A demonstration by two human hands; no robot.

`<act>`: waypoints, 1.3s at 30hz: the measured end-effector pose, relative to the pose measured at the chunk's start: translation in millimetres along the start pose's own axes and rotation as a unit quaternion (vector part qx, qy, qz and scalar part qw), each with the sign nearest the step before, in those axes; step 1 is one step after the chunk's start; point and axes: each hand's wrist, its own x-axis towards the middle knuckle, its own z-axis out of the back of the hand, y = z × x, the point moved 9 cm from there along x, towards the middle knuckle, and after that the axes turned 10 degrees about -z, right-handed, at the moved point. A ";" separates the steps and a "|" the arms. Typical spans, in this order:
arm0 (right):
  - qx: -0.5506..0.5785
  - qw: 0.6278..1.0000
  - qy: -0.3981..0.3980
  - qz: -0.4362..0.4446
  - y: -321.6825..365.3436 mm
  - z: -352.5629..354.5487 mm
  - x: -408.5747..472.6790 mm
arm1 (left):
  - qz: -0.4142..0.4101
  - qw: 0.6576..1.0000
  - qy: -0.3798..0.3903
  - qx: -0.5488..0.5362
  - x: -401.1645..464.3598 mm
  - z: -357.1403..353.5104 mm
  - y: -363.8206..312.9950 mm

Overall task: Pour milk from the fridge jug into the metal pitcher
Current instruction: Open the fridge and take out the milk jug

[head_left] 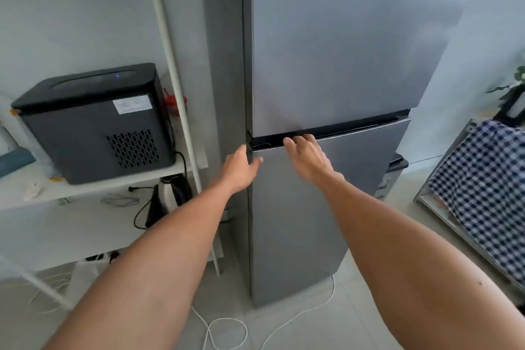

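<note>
Small white-walled kitchen corner, pale tile floor w/ a white cable (227,324) looping across it. Milk jug + metal pitcher: neither in view. Jug presumably inside the fridge (335,45), doors shut, so can't confirm.

Key relation: the dark handle recess (355,126) between upper and lower doors runs horizontally, long axis left-right, at the top edge of the lower door (295,221). Right hand (308,156) is the nearer one: its fingers (301,140) are spread, tips at or just inside the recess lip; can't tell if hooked yet. Left hand (241,169) is open, nothing held, at the lower door's left edge, thumb touching the front face, other fingers round the corner. Looks like door-opening step; pour hasn't begun. Recess gap looks widest at the left, so I'd guess hinge on right, pull from left.

Outward: left, white shelf unit (93,185) carrying a black appliance (93,122), blue LED lit, white label (132,104) on its side; print too small to read. Red-lidded jar (176,105) behind it. Right: blue/white check cloth (483,179), plant (515,85) above. No brand visible on fridge.
</note>
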 end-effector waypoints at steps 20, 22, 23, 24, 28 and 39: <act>0.145 0.988 -0.007 -0.053 -10.6 -8.4 31.6 | -0.016 0.980 -0.008 -0.197 13.6 -28.9 35.7; 0.141 0.988 -0.008 -0.066 -12.8 -9.7 30.4 | -0.017 0.977 -0.005 -0.214 7.3 -29.8 35.1; 0.141 0.988 -0.006 -0.069 -13.8 -9.7 28.6 | -0.017 0.974 -0.003 -0.224 4.6 -30.6 34.3; 0.140 0.988 -0.004 -0.069 -14.4 -9.5 26.9 | -0.017 0.973 0.000 -0.230 1.1 -29.4 31.4; 0.126 0.990 -0.015 -0.065 -20.1 -4.0 15.4 | -0.019 0.977 -0.012 -0.212 -8.9 -24.3 27.0; 0.090 0.984 -0.066 -0.140 -66.9 44.1 -43.4 | -0.050 0.995 -0.016 -0.090 -38.1 -18.8 -19.9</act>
